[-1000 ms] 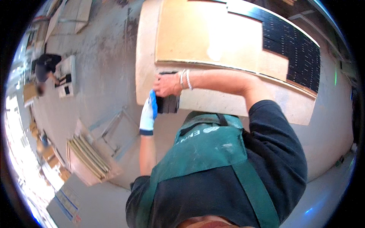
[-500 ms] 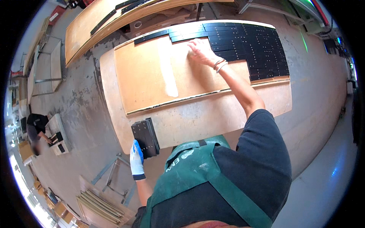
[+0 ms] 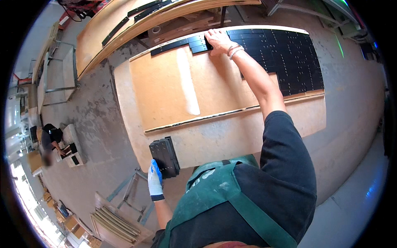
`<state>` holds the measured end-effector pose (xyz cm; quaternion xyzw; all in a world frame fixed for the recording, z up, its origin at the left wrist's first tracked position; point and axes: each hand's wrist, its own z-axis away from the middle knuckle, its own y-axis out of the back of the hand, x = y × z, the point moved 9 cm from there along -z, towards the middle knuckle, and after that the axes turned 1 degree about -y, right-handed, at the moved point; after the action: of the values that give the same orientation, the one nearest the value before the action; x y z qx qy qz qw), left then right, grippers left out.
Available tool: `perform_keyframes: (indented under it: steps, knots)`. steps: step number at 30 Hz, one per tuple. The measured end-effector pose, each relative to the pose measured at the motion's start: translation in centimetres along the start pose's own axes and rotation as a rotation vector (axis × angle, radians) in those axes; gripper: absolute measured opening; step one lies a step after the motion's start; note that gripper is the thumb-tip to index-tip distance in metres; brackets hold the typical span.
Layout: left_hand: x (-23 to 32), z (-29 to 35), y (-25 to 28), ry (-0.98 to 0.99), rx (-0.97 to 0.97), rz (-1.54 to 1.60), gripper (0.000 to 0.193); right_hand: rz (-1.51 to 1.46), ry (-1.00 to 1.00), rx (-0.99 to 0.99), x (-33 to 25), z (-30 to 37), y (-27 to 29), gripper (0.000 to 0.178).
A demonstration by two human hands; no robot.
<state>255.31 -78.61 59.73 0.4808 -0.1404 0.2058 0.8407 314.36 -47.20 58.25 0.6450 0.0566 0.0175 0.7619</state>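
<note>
My left hand, in a white and blue glove, grips the side of a stack of black strips with small paired dots. The stack is at the near left edge of the table; the fingers beneath it are hidden. My bare right hand, with bands on the wrist, reaches to the far edge of a tan board. Its fingers are stretched out on the black strips laid there and cover part of them. Rows of the same strips cover the board's right part.
The board lies on a pale table with raised rails along its long sides. Behind stands another table with loose black strips. At the far left a person bends over a box-like piece. Metal frames stand on the floor at left.
My right hand has moved from above the bare board to the far row of strips and now rests on them. My left hand stays at the stack. The view has shifted slightly.
</note>
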Motion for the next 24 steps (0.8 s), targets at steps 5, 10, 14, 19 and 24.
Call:
perform_keyframes:
  steps: [5, 10, 14, 19, 24]
  knots:
    - [0.4, 0.6, 0.0, -0.159, 0.031, -0.109, 0.046, -0.065, 0.052, -0.064, -0.5, -0.2, 0.1, 0.081]
    - [0.8, 0.2, 0.1, 0.055, 0.012, 0.084, 0.050, -0.060, 0.033, -0.070, -3.3, 2.4, 3.2, 0.059]
    - [0.2, -0.3, -0.5, 0.087, -0.003, 0.136, 0.051, -0.056, 0.068, -0.040, -2.7, 7.3, 4.8, 0.065]
    - [-1.4, -0.5, -1.0, 0.051, -0.001, 0.110, 0.049, -0.006, 0.019, -0.083, 6.4, 16.2, 4.4, 0.073]
    - [-1.8, -0.7, -0.9, 0.086, -0.067, 0.129, 0.047, 0.098, 0.069, -0.152, 8.5, 19.9, 2.1, 0.064]
